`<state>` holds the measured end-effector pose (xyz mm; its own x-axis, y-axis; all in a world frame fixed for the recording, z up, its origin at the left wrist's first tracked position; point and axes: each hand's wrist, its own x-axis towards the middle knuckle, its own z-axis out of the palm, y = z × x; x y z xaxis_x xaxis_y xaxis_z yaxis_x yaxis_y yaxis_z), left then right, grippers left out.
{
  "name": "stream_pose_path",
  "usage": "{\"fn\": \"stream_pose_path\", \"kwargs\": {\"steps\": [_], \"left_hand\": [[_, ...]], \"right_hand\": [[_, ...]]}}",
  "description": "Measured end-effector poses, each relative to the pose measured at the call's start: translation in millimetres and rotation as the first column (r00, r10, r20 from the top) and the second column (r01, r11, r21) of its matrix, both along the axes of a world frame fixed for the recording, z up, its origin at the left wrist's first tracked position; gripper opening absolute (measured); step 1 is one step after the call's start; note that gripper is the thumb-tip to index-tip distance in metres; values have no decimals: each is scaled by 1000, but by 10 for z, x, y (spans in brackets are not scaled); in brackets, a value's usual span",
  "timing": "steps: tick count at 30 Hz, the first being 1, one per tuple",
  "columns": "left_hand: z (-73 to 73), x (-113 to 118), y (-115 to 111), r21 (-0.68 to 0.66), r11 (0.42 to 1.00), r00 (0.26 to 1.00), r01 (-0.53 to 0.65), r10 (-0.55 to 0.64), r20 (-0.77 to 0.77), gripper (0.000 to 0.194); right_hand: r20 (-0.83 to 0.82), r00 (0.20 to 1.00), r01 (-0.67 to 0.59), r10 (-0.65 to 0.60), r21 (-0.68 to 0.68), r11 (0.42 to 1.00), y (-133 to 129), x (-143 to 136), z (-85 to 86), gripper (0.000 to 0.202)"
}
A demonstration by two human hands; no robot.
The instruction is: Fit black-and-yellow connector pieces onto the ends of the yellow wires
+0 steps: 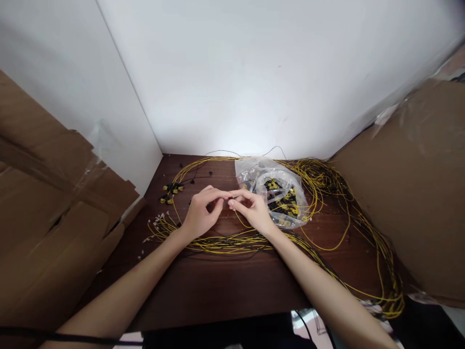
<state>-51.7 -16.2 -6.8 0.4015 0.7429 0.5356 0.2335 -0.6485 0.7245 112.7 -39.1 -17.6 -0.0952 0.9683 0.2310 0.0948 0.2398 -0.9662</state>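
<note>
A: What is being found nearest the body?

B: The near part of a dark brown table [214,286] is being crossed by both forearms [152,274]. A little farther in, a bundle of yellow and black wires [225,245] is being spread across it, with small white ends [160,220] being shown at the left.

A: Is anything being gripped?

B: A small dark piece [231,198] is being pinched between the thumb and index finger of the right hand [254,208], over the middle of the table. It is being met by the index fingertip of the left hand [203,209]; whether it is also being gripped there cannot be told. A thin yellow wire [240,220] is hanging just below the right fingertips.

A: And around them?

B: Connectors [172,191] are being grouped loosely at the left; black and yellow parts [288,199] are being held in a clear plastic bag [250,167] at the right.

A: Farthest off?

B: A wire tangle [316,174] is being backed by a white wall [254,87].
</note>
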Motion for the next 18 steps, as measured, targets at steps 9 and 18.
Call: {"fn": "stream_pose_path", "kwargs": {"steps": [9, 18], "left_hand": [[9, 9, 0, -59, 998, 999, 19, -17, 35, 29], [-4, -21, 73, -279, 956, 963, -93, 158, 220, 23]], "right_hand": [[-160, 987, -27, 14, -83, 996, 19, 11, 3, 23], [-281, 959, -12, -35, -165, 986, 29, 18, 18, 24]]}}
